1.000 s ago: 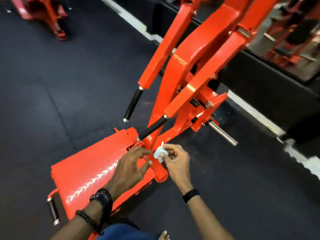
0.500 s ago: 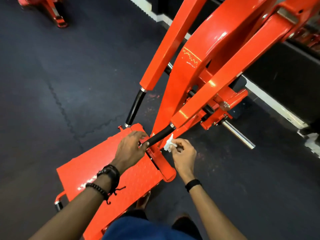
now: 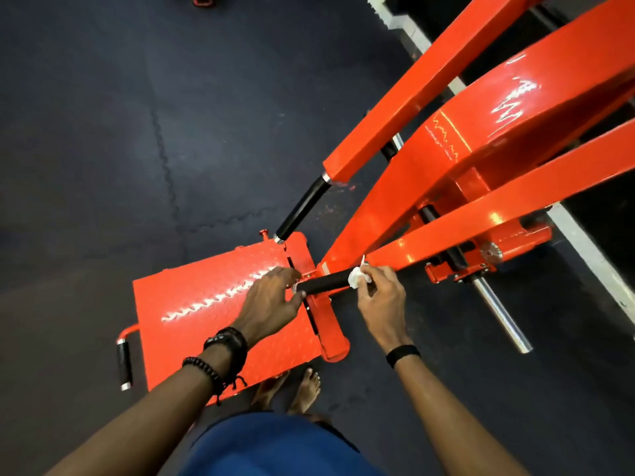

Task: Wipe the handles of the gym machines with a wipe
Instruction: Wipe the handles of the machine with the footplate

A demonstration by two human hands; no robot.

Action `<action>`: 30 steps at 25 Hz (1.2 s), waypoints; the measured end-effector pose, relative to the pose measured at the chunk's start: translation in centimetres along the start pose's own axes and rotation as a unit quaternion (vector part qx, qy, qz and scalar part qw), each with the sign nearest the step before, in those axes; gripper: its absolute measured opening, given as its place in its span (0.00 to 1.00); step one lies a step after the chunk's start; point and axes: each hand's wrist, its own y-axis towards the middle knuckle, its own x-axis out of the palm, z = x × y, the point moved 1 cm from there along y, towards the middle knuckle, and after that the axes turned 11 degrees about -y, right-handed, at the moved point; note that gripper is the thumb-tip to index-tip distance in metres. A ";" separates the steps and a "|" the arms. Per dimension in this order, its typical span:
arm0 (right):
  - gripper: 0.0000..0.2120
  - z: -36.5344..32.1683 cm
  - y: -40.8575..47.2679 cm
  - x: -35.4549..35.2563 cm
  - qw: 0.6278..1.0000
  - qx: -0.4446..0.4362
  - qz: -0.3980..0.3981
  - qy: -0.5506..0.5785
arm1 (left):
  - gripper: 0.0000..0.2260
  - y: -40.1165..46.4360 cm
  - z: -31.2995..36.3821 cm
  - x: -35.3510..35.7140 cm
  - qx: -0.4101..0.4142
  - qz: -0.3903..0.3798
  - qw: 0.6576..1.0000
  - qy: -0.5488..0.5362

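An orange gym machine (image 3: 457, 139) slopes down from the upper right to a checkered footplate (image 3: 192, 304). Its near black handle (image 3: 324, 284) sticks out over the plate. My left hand (image 3: 269, 302) pinches the handle's free end between thumb and fingers. My right hand (image 3: 381, 304) holds a crumpled white wipe (image 3: 359, 278) against the handle's upper part, close to the orange arm. A second black handle (image 3: 302, 207) hangs untouched further back.
A chrome weight peg (image 3: 501, 316) juts out at the right. A small black grip (image 3: 124, 360) is on the footplate's left edge. My bare feet (image 3: 297, 389) stand on the dark rubber floor (image 3: 103, 149) by the plate. A white strip (image 3: 591, 255) runs along the wall base.
The view has moved closer and lower over the machine. My left hand took hold of the near handle's end, and my right hand brought the wipe up onto the handle.
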 end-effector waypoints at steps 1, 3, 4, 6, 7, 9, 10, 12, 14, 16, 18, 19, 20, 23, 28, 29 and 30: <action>0.11 0.1 0.0 0.0 1.000 -0.004 -0.001 0.011 | 0.15 0.9 1.3 -0.3 0.016 -0.004 1.000 -0.010; 0.11 0.0 -0.1 -0.2 0.999 -0.009 -0.007 0.036 | 0.19 3.1 4.3 -0.5 0.055 -0.018 0.998 -0.024; 0.11 0.0 -0.3 -0.4 0.999 -0.009 -0.011 0.044 | 0.20 4.2 5.9 -0.4 0.076 -0.030 0.996 -0.023; 0.10 0.3 -1.1 -1.1 0.999 -0.009 -0.005 0.048 | 0.21 6.0 9.3 0.7 0.116 -0.071 0.991 -0.001; 0.10 0.6 -1.6 -1.3 0.999 -0.009 0.003 0.050 | 0.23 6.8 10.9 1.5 0.130 -0.094 0.987 0.010; 0.10 1.4 -2.5 -1.5 0.998 0.012 0.011 0.062 | 0.27 8.7 13.8 3.0 0.138 -0.133 0.981 0.008; 0.11 1.6 -2.9 -1.6 0.997 0.032 0.010 0.069 | 0.30 9.7 15.1 3.8 0.133 -0.153 0.979 -0.004; 0.11 1.6 -3.3 -2.0 0.996 0.059 0.000 0.069 | 0.34 11.4 17.0 5.3 0.117 -0.177 0.977 -0.028; 0.10 1.5 -4.4 -2.5 0.995 0.075 -0.001 0.062 | 0.34 12.4 17.8 6.8 0.097 -0.181 0.977 -0.062; 0.09 1.2 -5.8 -3.0 0.993 0.097 0.021 0.065 | 0.32 12.9 17.7 7.8 0.063 -0.169 0.974 -0.134; 0.09 1.0 -7.2 -3.1 0.986 0.139 0.048 0.083 | 0.31 13.1 17.4 8.0 0.050 -0.187 0.967 -0.167; 0.09 0.8 -7.9 -3.2 0.981 0.162 0.058 0.090 | 0.30 13.2 17.3 8.0 0.058 -0.202 0.964 -0.164; 0.09 0.6 -8.6 -3.1 0.977 0.181 0.066 0.091 | 0.29 13.1 17.3 7.8 0.071 -0.219 0.960 -0.157; 0.09 0.2 -10.2 -3.3 0.960 0.240 0.114 0.092 | 0.17 12.1 17.3 7.3 0.103 -0.261 0.944 -0.171; 0.11 -1.1 -13.2 -3.3 0.916 0.322 0.192 0.141 | 0.11 9.3 17.2 7.5 0.117 -0.296 0.927 -0.199; 0.12 -1.6 -13.5 -3.3 0.911 0.326 0.201 0.155 | 0.12 8.8 17.2 7.6 0.115 -0.296 0.926 -0.204; 0.12 -2.1 -13.7 -3.2 0.906 0.327 0.211 0.167 | 0.15 8.2 17.2 7.6 0.114 -0.299 0.925 -0.207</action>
